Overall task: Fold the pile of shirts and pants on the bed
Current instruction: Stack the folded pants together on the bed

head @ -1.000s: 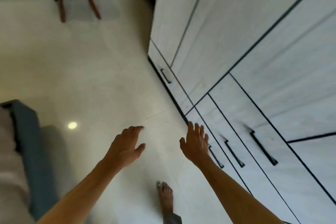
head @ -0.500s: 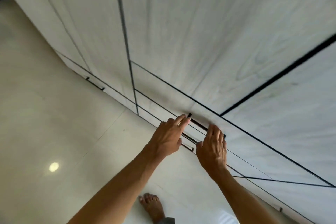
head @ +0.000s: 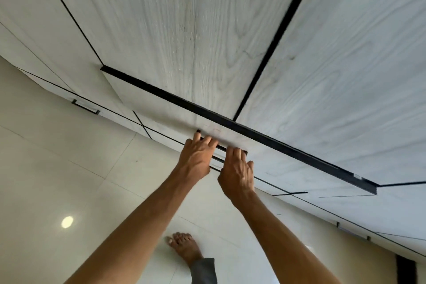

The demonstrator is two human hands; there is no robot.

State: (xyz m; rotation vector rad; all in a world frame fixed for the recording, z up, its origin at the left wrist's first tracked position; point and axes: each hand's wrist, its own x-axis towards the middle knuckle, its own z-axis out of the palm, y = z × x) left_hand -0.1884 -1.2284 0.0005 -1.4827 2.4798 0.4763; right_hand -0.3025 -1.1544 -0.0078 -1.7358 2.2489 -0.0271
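No shirts, pants or bed are in view. I face a white wood-grain wardrobe. My left hand (head: pixel 197 159) and my right hand (head: pixel 237 172) sit side by side on the black handle (head: pixel 221 148) of a drawer (head: pixel 161 113). The fingers of both hands curl over the bar, and their tips are hidden behind it. A wide dark gap (head: pixel 265 138) runs along the drawer's top edge, below the tall wardrobe doors (head: pixel 196 30).
Pale glossy floor tiles (head: pixel 69 168) spread out to the left and below. My bare foot (head: pixel 184 246) stands on them under my arms. Another drawer with a black handle (head: pixel 85 107) sits further left, and more drawer fronts run off to the lower right.
My view has swung from the floor and bed edge to the wardrobe. Both hands reached forward and closed over the drawer handle. A dark gap now shows above the drawer front.
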